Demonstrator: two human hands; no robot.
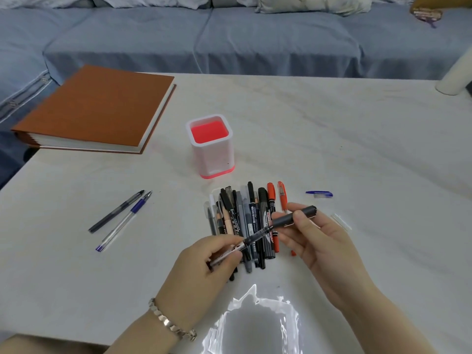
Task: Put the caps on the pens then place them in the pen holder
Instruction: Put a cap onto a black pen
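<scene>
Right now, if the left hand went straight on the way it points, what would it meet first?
Probably the pile of pens directly ahead of the left hand, though its height above them is unclear.

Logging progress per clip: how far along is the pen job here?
Done: nothing yet; the holder shows only its pink floor. In hand: the left hand and right hand hold one black pen between them; whether it is fully capped is unclear. Left: the pile, two loose pens on the left and a blue cap on the right.
</scene>
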